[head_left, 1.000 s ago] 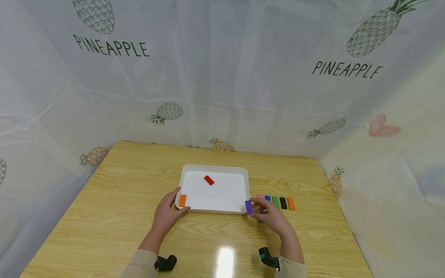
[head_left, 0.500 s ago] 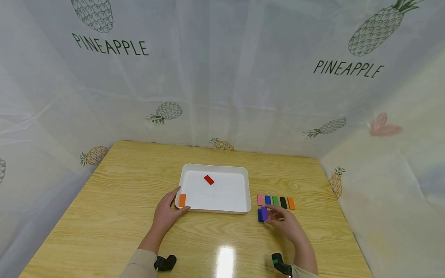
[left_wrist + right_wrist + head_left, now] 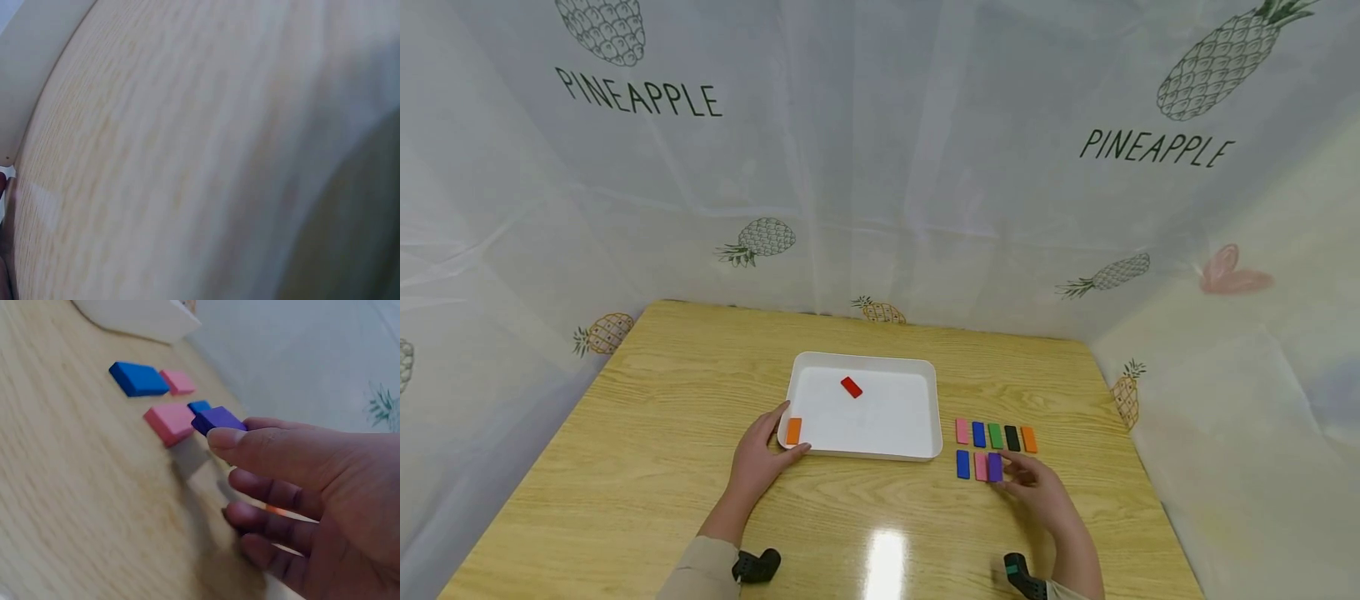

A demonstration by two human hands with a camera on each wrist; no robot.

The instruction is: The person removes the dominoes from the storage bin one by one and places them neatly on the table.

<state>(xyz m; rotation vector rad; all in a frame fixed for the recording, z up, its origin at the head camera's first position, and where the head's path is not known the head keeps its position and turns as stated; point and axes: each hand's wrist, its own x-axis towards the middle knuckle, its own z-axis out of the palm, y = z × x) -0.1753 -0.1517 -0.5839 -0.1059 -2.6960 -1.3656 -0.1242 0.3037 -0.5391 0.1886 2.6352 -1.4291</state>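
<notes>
From right wrist: purple block (image 3: 220,417) pinched; head view adds red block (image 3: 852,387).

Wooden table (image 3: 850,508) — white tray (image 3: 880,425), coloured blocks (image 3: 996,435).

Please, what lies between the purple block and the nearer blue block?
A pink block, as the head view shows; the right hand holds the purple block.

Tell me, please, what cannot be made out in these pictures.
Left wrist view: most of the left hand and white tray, cut off by the frame.
Right wrist view: part of the purple block and most of the rightmost orange block, hidden behind the right hand.
Head view: the upper-left pineapple print, cut off by the top edge.
</notes>
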